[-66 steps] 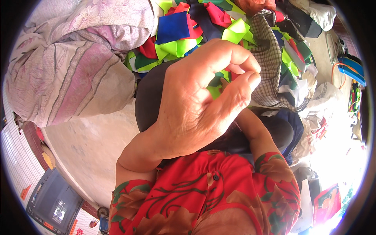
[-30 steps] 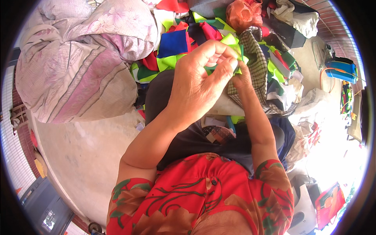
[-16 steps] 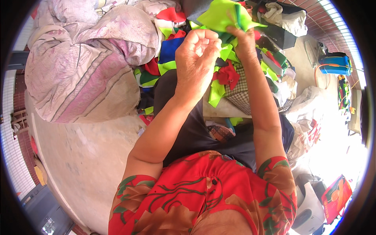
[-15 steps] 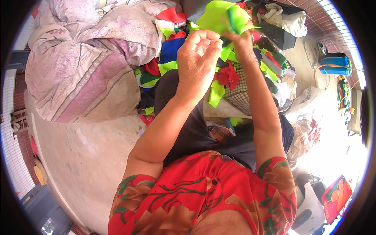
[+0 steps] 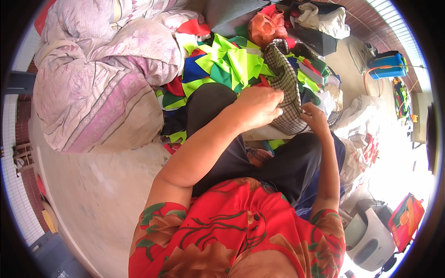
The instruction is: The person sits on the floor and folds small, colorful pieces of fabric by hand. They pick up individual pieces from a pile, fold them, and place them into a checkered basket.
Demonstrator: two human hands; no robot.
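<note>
A checkered cloth bag (image 5: pixel 288 99) holds a heap of coloured fabric scraps (image 5: pixel 309 76) in front of my legs. On its near right side, my right hand (image 5: pixel 316 119) pinches the bag's checkered cloth with fingertips and thumb. My left hand (image 5: pixel 260 107) overlaps the bag's left side, fingers curled closed; what lies in them, if anything, is hidden. Beyond my left hand spreads a pile of lime-green, blue, green and red fabric scraps (image 5: pixel 227 62), the lime ones on top.
A large bundle in pale floral cloth (image 5: pixel 106 88) takes up the left. A red plastic bag (image 5: pixel 268 25) sits behind the checkered bag. At right are a blue case (image 5: pixel 388 65), a white plastic sack (image 5: pixel 364 120), a white appliance (image 5: pixel 366 241) and a red bag (image 5: pixel 404 220).
Both hands have come down and nearer; the right has let go of the lime-green scraps, which now lie on the pile. The checkered bag's side now stands up more.
</note>
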